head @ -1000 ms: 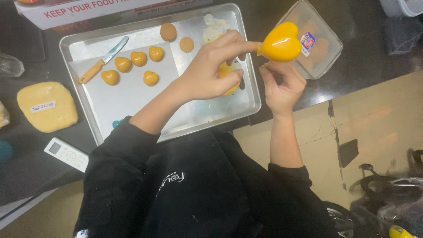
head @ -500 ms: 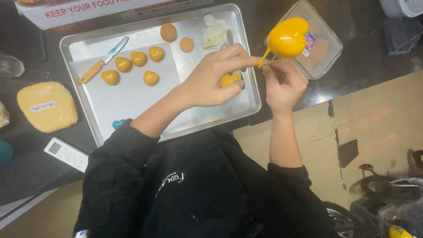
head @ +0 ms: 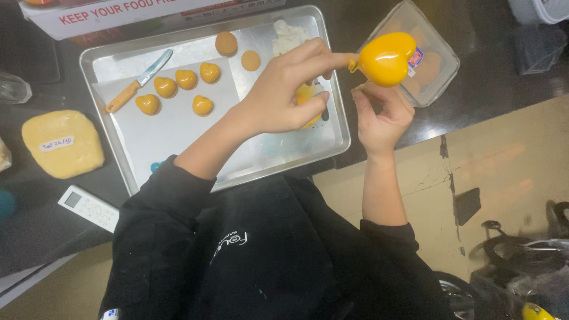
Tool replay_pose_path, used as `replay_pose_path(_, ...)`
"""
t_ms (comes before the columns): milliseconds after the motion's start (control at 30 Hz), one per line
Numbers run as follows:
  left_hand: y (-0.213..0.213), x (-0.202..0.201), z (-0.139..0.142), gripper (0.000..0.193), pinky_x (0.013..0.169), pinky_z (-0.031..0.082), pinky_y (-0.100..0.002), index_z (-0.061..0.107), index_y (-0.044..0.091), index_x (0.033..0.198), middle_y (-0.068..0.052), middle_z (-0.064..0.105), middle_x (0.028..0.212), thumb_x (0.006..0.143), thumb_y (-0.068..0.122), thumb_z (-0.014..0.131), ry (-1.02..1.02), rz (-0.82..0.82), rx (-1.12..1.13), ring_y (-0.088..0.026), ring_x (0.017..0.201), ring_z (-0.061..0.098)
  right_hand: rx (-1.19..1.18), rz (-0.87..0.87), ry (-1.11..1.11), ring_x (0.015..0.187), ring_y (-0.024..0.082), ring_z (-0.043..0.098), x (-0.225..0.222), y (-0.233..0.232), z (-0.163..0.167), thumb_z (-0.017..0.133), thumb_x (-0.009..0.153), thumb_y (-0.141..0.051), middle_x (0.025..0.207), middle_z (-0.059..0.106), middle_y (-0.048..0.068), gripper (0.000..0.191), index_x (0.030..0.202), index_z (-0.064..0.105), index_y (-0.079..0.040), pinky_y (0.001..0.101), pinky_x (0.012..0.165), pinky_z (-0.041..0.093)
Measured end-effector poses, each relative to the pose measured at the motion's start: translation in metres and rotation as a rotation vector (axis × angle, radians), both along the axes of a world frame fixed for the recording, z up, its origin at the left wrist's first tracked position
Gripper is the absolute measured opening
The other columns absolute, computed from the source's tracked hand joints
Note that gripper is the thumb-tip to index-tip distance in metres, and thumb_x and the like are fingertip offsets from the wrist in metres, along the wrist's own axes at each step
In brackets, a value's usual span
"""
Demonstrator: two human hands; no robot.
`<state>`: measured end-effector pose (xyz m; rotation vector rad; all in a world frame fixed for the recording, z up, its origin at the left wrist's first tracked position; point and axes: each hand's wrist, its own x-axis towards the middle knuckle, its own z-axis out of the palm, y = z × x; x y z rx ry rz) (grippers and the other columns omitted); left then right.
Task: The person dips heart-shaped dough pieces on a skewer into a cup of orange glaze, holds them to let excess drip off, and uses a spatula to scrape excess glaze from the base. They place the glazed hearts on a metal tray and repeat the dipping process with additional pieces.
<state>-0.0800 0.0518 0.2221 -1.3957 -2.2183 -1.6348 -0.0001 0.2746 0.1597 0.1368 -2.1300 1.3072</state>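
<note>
The left hand (head: 284,95) reaches across the metal tray (head: 338,139), its forefinger and thumb stretched out to a yellow heart-shaped mould (head: 386,58) held up in the air over the tray's right edge, beside a clear plastic box (head: 441,65). The grip of that hand is narrow and pinches the mould at its left tip, while the lower fingers curl round a small orange piece against the palm. The right hand (head: 379,115) sits just under the mould, fingers curled and half closed — whether it touches the mould or holds anything I cannot tell.

The mould looks light, smooth and glossy, so likely a little slippery; a pinch at the pointed end or a cupped palm beneath seems the safest hold. The heart-shaped pieces (head: 178,89) on the paper look soft and easily dented — best lifted from the sides.

Counted: five heart pieces, two round flat discs (head: 237,51), one knife (head: 139,80) with an orange handle, one mould. On the dark desk (head: 35,225) lie one wrapped slab of yellow dough (head: 62,144) and one white remote (head: 89,207).
</note>
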Motion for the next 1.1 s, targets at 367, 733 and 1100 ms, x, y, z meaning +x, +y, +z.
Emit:
replay_pose_path(367,0.003,0.007,0.001,0.055,0.088,0.051,-0.035,0.059,0.011,0.138,-0.008,0.059,0.113,0.084,0.008,0.065,0.062,-0.032,0.006,-0.026,0.104,0.063,0.066,-0.088,0.004,0.082,0.017,0.068,-0.003,-0.001,-0.002,0.081,0.09,0.009,0.093,0.071,0.009,0.017,0.098,0.068,0.002,0.0273,0.078,0.054)
replay_pose_path(733,0.0,0.002,-0.014,0.059,0.083,0.051,-0.035,0.06,0.015,0.141,-0.006,0.057,0.104,0.082,0.01,0.065,-0.01,-0.005,-0.078,-0.024,0.098,0.062,-0.104,0.002,0.027,0.089,0.017,0.068,0.001,0.006,-0.01,0.079,0.093,0.007,0.096,0.07,0.011,0.014,0.1,0.067,0.006,0.0286,0.083,0.056)
replay_pose_path(1100,0.001,0.007,0.005,0.054,0.088,0.053,-0.035,0.055,0.011,0.139,-0.007,0.06,0.111,0.086,0.009,0.065,0.057,-0.01,-0.007,-0.026,0.106,0.064,-0.006,-0.006,0.013,0.089,0.017,0.069,0.001,0.0,-0.004,0.08,0.091,0.006,0.095,0.072,0.009,0.015,0.098,0.068,0.002,0.0279,0.084,0.054)
